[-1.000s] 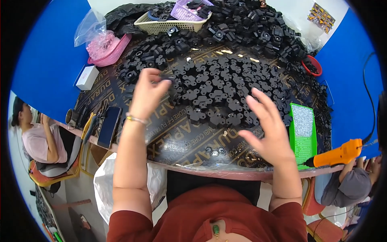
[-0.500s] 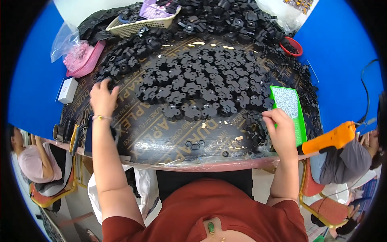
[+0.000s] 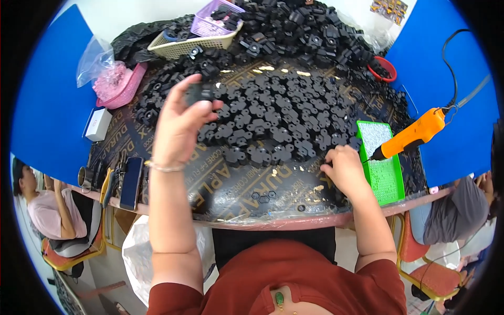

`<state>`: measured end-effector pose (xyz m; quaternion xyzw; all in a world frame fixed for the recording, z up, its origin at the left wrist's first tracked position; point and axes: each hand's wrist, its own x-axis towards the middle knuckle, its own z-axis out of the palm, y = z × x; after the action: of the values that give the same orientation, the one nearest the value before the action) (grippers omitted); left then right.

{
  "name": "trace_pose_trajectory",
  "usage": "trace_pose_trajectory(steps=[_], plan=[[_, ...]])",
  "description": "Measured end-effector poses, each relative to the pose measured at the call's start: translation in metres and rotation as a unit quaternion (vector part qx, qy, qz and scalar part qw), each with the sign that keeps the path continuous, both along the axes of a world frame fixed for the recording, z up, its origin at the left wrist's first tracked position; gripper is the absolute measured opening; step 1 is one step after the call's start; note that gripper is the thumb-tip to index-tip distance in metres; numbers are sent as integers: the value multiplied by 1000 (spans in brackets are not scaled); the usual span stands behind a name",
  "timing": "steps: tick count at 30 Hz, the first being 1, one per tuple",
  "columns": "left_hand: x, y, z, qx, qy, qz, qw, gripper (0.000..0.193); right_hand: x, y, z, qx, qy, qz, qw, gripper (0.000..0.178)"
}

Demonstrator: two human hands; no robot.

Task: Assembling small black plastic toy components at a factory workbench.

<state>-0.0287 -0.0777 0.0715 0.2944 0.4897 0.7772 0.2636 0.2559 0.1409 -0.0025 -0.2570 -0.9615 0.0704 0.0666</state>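
Raised over the left part of the table, my left hand (image 3: 181, 121) grips a black plastic housing (image 3: 199, 93) between thumb and fingers. My right hand (image 3: 345, 169) is low at the right edge of the laid-out parts, its fingers curled together; whatever they hold is hidden. Many flat-topped black parts (image 3: 257, 113) stand packed side by side across the middle of the table. Just right of my right hand is a green tray (image 3: 400, 181) with small silvery pieces (image 3: 375, 135) in its far half. An orange electric screwdriver (image 3: 415, 131) hangs tip-down over this tray.
Heaped black parts (image 3: 294, 39) fill the back, beside a cream basket (image 3: 184, 50) and a purple basket (image 3: 202, 23). A pink basket (image 3: 131, 89), white box (image 3: 98, 125) and phone (image 3: 131, 184) lie left. A red bowl (image 3: 386, 71) stands back right. Co-workers sit at both sides.
My left hand has come up and right from the left-hand pile, now with a black housing in it. My right hand has shifted slightly left and down. The orange screwdriver has swung over the tray.
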Motion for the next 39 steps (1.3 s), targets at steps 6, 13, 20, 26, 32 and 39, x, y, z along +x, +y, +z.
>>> trace_pose_trajectory(steps=[6, 13, 20, 26, 32, 39], plan=[[18, 39, -31, 57, -90, -85, 991, 57, -5, -12, 15, -120, 125, 38, 984, 20], [18, 40, -60, 85, -194, -191, 958, 63, -39, -28, 69, -356, 345, 85, 864, 39], [17, 40, -70, 95, -187, -193, 959, 49, -86, -44, 67, -307, 470, 167, 811, 21], [32, 43, -73, 61, -153, -251, 954, 47, -80, -47, 34, -193, 497, 175, 828, 25], [39, 41, -72, 52, -160, -299, 939, 44, -83, -46, 27, -181, 513, 195, 816, 26], [41, 42, -76, 41, -127, -289, 948, 45, -83, -48, 31, -105, 481, 236, 838, 30]])
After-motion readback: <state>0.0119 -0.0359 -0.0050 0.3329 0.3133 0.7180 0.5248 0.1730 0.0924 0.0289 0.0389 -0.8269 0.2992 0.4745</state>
